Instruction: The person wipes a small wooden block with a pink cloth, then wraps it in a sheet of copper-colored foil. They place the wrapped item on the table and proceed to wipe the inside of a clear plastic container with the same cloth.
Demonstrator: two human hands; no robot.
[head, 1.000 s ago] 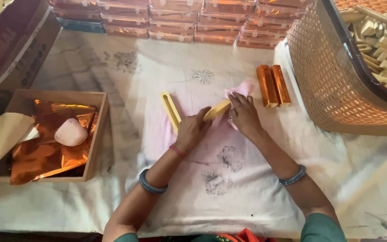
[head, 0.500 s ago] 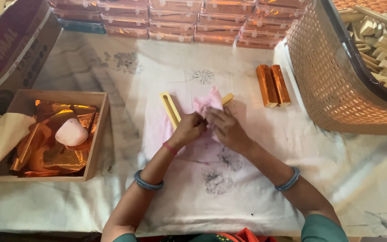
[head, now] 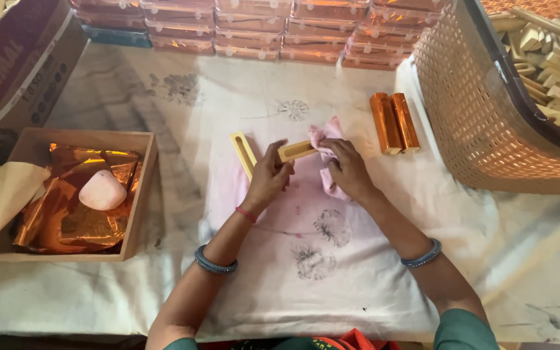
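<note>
The left hand (head: 268, 178) pinches a pale wooden bar (head: 297, 150) above the cloth-covered counter (head: 358, 279) while the right hand (head: 348, 170), grip pressed on a pink rag (head: 324, 137), seems mid-wipe; next likely calls for turning the bar.

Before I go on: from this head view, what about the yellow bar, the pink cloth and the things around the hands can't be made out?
- Yellow bar, head view: its right end is hidden by the pink cloth and right hand; left hand covers the other end.
- Cloth's lower part: under the right hand.
- Basket: cut by the right edge.
- Wooden box: foil sheets hide its floor.
</note>
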